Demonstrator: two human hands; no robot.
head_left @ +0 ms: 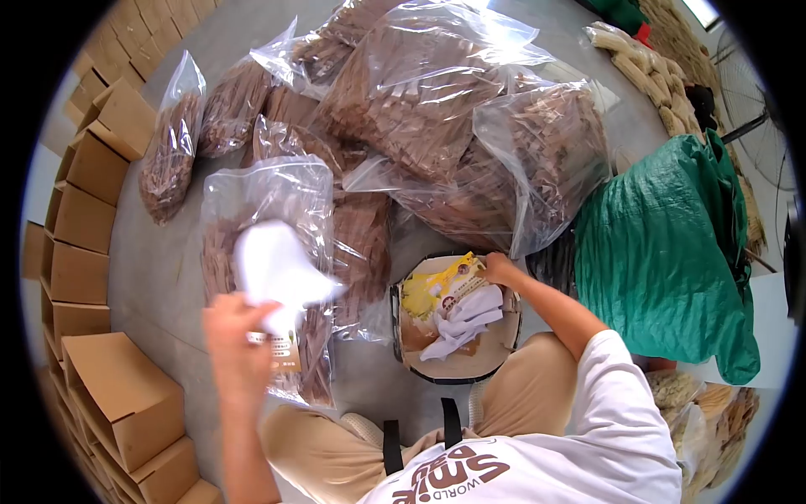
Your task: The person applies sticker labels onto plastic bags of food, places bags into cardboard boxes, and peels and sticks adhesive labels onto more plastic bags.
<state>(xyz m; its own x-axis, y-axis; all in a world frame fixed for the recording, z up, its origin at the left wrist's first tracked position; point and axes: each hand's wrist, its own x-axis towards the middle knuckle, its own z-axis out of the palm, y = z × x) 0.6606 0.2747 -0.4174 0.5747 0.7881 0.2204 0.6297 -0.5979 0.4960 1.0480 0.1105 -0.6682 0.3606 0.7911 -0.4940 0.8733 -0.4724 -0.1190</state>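
My left hand (238,328), blurred by motion, pinches a white sheet (281,265) over a clear plastic bag (267,181) of long brown dried strips. Whether the sheet is paper or thin plastic cannot be made out. Part of a printed brown-and-white label (286,353) shows on that bag beside the hand. On the other side, my right hand (500,270) has its fingers closed on the upper corner of a yellow printed packet (441,286). The packet lies in a dark-rimmed container (411,363) between my knees, with crumpled white sheets (466,323) partly over it.
Several large clear bags (411,92) of brown strips are heaped ahead. Open cardboard boxes (126,395) line the left side. A green tarpaulin sack (663,260) stands at the right, with a fan (751,118) behind it. Pale bundles (646,71) lie far right.
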